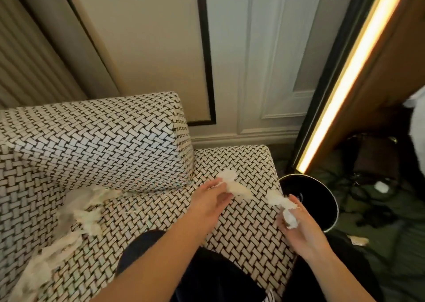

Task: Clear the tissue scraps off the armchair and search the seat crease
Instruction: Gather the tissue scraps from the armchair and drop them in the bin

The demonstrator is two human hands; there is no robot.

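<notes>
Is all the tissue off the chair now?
No, a heap of tissue scraps lies on the armchair seat.

armchair (96, 140): black-white weave | tissue scraps (78, 209): white | bin (322, 200): black

Left hand (211, 200): arm stretched forward, fingertips pinched a tissue scrap (239, 189).
Right hand (301, 225): fingers curled round a tissue wad (290, 218).
</notes>
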